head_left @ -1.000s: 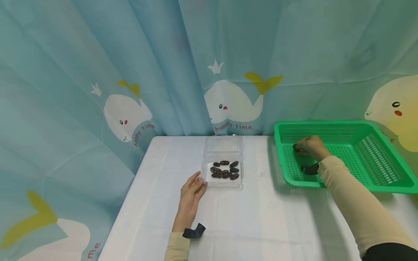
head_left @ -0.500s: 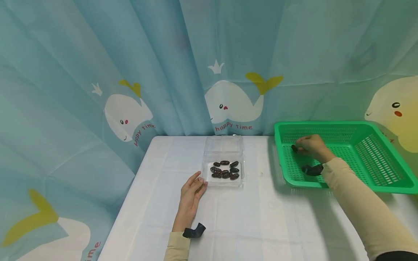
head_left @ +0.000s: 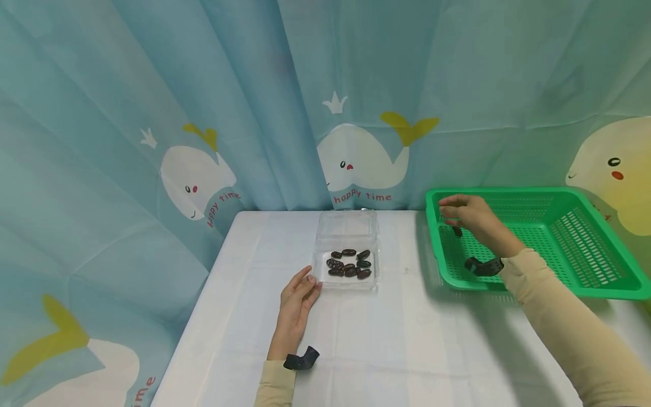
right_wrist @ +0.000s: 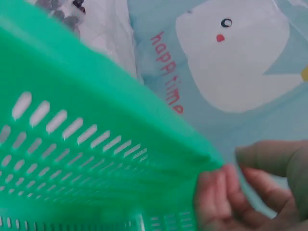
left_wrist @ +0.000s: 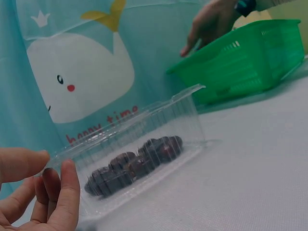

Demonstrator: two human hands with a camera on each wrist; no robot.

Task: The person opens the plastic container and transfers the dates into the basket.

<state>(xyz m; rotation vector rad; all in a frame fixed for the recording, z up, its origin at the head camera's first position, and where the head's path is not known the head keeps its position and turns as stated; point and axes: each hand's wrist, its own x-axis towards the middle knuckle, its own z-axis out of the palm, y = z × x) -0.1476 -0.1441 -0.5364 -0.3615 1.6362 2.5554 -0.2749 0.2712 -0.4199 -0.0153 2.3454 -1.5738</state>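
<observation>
My left hand (head_left: 295, 308) pinches the near left corner of a clear plastic box (head_left: 325, 282) with its lid raised at the back. Thumb and fingers also meet at that corner in the left wrist view. Several dark brown, wrinkled dates (head_left: 349, 272) lie inside the box. Over the left side of a green basket (head_left: 534, 295) hovers my right hand (head_left: 475, 220), fingers extended and nothing visible between them. Just below those fingers, a single date (head_left: 457, 231) shows in the basket. The right wrist view has the thumb apart from the fingers beside the basket's rim (right_wrist: 144, 110).
A white cloth (head_left: 396, 339) covers the table, and the basket stands at its right. Behind the table hangs a blue curtain (head_left: 274, 169) printed with whales. Dark straps (head_left: 302, 359) circle both wrists.
The right hand has let go of the date and risen up and left towards the basket's rim. The date stays in the basket. My left hand keeps its place on the box.
</observation>
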